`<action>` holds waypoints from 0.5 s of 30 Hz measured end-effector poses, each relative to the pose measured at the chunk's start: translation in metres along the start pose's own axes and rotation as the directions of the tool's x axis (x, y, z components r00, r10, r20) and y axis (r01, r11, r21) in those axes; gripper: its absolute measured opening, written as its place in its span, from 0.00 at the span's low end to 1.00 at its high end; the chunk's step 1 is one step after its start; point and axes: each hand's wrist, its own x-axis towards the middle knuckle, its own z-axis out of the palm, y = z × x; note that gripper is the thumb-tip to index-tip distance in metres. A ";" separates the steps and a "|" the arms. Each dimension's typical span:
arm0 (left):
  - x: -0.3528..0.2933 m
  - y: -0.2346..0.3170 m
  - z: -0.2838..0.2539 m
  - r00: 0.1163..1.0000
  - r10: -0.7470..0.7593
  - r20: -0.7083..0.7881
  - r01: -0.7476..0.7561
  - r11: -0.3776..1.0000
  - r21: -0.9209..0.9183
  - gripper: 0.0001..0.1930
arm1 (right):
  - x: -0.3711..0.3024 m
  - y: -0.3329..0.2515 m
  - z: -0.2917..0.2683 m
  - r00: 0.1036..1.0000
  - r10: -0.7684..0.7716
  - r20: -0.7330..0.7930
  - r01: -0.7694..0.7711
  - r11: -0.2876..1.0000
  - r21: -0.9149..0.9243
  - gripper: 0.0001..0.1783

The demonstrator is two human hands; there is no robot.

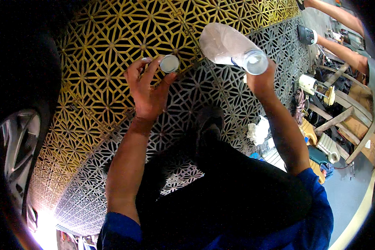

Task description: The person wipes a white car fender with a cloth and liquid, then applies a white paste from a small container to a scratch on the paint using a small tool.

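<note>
Between the thumb and forefinger of my left hand (149, 93) is a small round cap (169, 63), pale whitish inside with a lighter rim. My right hand (262, 80) is wrapped round a translucent, whitish plastic bottle (225, 41). The bottle is tilted, its clear round end (255, 61) facing up towards me and its wide body pointing away to the left. A dark blue mark shows near that round end. Bottle and cap are apart, both held above the floor. The bottle partly hides the fingers of my right hand.
Yellow and grey lattice floor tiles (108, 46) lie below. At the left is a dark tyre with a grey alloy wheel (18, 146). Wooden frames (341, 112), tools and a white rag (258, 130) lie to the right. Another person's legs (341, 54) are at the upper right.
</note>
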 end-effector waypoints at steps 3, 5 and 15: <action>-0.008 -0.022 0.005 0.999 0.016 0.049 -0.025 0.982 0.186 0.26 | 0.000 0.024 0.028 0.996 0.040 -0.081 -0.038 0.999 0.033 0.14; -0.014 -0.032 0.006 0.995 0.013 0.101 -0.042 0.955 0.295 0.25 | -0.001 0.023 0.030 0.998 0.020 -0.055 -0.017 0.998 0.064 0.22; -0.018 -0.030 0.001 0.972 -0.030 0.233 -0.072 0.905 0.420 0.38 | -0.002 0.014 0.036 0.997 -0.063 -0.045 0.065 0.997 0.041 0.24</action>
